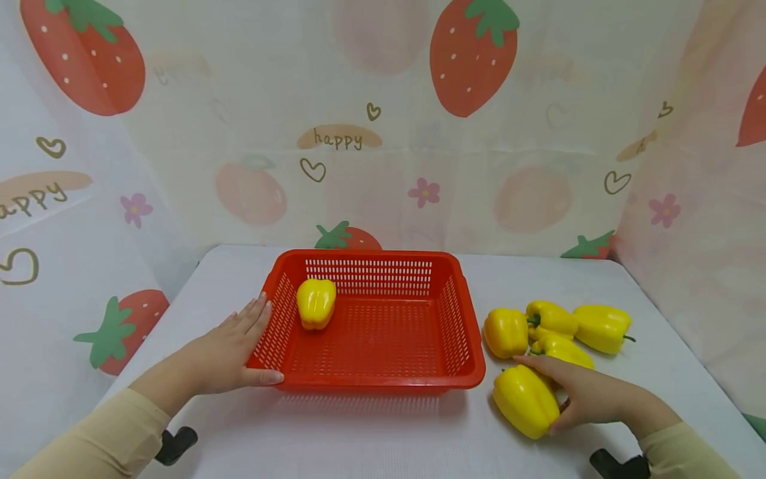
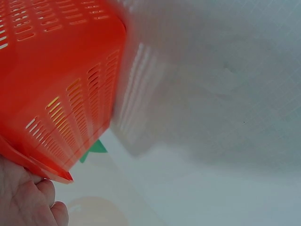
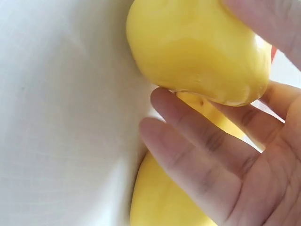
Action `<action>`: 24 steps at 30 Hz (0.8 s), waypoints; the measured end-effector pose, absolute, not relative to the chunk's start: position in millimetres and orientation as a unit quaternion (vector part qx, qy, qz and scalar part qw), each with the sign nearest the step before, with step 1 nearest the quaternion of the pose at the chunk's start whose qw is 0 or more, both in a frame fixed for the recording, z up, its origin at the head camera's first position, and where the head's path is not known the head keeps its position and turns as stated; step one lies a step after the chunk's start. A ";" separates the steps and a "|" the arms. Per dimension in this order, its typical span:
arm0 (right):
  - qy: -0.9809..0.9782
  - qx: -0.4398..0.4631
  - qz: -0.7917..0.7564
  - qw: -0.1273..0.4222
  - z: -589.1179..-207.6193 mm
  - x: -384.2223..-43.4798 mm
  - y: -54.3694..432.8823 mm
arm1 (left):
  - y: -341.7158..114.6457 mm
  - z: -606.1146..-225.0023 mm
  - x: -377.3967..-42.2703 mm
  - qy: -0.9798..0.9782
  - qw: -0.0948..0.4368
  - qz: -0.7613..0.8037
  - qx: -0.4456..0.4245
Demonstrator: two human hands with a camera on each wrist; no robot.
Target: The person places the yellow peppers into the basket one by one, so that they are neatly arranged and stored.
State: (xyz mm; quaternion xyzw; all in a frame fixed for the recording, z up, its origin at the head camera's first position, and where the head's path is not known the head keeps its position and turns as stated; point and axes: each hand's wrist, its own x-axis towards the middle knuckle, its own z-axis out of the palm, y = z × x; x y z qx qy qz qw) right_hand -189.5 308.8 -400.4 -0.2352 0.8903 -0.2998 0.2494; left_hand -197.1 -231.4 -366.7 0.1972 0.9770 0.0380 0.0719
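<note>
My left hand [image 1: 230,352] lies along the left side of a red plastic basket [image 1: 371,382], fingers extended on its rim and thumb at the front corner. In the left wrist view, the fingertips show just under the rim. One yellow bell pepper [image 1: 316,304] stands inside the basket at the left. To the right of the basket, my right hand [image 1: 592,392] holds another yellow bell pepper [image 1: 526,402] between thumb and fingers, low over the table. The right wrist view shows the thumb on one side of this pepper [image 3: 197,52] and fingers at the other.
Several more yellow bell peppers lie grouped behind the right hand, among them a left one [image 1: 506,332] and a far right one [image 1: 602,328]. The white table [image 1: 311,439] is bordered by a printed strawberry curtain [image 1: 383,80] at the back and sides.
</note>
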 end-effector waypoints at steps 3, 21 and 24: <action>0.881 -0.237 -0.318 0.258 -401.9 -189.4 309.6 | -231.2 -367.3 -196.9 0.977 0.073 0.039 0.194; 0.889 -0.247 -0.314 0.222 -408.5 -187.2 306.6 | -230.4 -366.7 -197.1 0.978 0.081 0.041 0.187; 0.892 -0.250 -0.309 0.214 -406.6 -186.8 305.6 | -229.4 -365.1 -196.4 0.978 0.082 0.044 0.186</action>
